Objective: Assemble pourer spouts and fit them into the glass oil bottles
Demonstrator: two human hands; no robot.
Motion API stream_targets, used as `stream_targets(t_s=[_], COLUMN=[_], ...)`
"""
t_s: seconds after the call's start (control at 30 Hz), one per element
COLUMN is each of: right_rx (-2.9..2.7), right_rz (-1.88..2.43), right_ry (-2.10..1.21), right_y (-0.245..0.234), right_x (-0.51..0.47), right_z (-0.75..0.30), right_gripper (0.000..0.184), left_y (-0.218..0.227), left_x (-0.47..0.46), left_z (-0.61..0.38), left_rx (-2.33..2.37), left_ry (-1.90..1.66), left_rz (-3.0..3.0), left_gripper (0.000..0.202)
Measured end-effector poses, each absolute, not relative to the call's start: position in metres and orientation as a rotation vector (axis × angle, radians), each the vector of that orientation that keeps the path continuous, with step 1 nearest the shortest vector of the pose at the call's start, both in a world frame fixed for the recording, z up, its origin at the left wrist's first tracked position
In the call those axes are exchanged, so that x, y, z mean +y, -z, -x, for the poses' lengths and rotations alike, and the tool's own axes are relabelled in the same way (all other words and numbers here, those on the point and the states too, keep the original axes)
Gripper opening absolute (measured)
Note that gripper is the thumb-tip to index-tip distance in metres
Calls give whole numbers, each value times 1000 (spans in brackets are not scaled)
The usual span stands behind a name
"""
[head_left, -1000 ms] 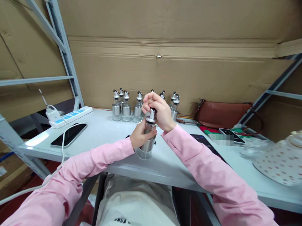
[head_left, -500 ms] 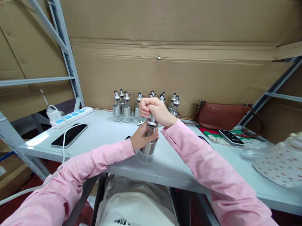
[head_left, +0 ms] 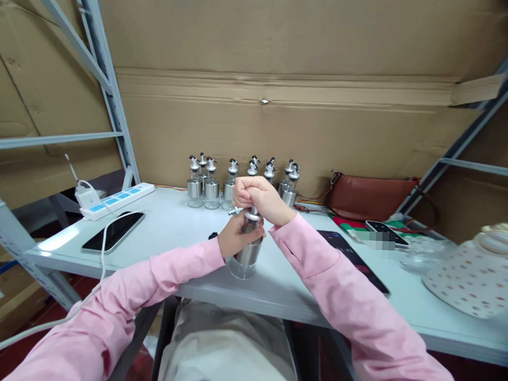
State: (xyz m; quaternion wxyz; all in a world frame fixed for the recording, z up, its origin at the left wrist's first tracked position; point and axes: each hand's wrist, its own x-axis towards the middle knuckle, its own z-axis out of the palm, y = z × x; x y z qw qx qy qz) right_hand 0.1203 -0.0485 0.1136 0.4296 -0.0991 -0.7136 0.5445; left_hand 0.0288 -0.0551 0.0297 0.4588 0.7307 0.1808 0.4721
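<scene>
A glass oil bottle (head_left: 246, 258) with a steel band is held upright above the near edge of the white table (head_left: 163, 231). My left hand (head_left: 234, 237) is wrapped round its body. My right hand (head_left: 256, 197) is closed in a fist over the bottle's spout cap, which is hidden under the fingers. Behind my hands, a row of several matching spout bottles (head_left: 212, 184) stands against the cardboard wall.
A phone (head_left: 114, 231) on a white charging cable lies at the left by a power strip (head_left: 119, 197). A dark tablet (head_left: 352, 259), a second phone (head_left: 381, 228), a brown bag (head_left: 371, 194) and a dotted white lid (head_left: 477, 273) sit at the right. Metal shelf posts flank the table.
My right hand has gone from pinching the spout with its fingertips to closing fully over the cap and pressing lower. The left hand's hold on the bottle is unchanged.
</scene>
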Motion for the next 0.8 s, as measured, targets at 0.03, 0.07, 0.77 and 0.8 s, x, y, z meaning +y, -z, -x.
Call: stream_targets(t_s=[0.03, 0.07, 0.77, 0.8], right_rx=[-1762, -1747, -1095, -1087], right_rz=[238, 232, 627, 671], right_ry=[-1363, -1370, -640, -670], right_y=[-113, -112, -80, -74], right_x=[-49, -50, -9, -6], right_z=[-121, -121, -173, -175], right_gripper=[15, 15, 13, 13], left_y=[-28, -26, -42, -35], left_x=[-55, -55, 40, 51], left_z=[-29, -29, 59, 64], left_rx=[453, 460, 1100, 1159], left_ry=[-1170, -1179, -1415, -1406], left_rz=[-1806, -1814, -2306, -2299], left_gripper=[36, 35, 48, 48])
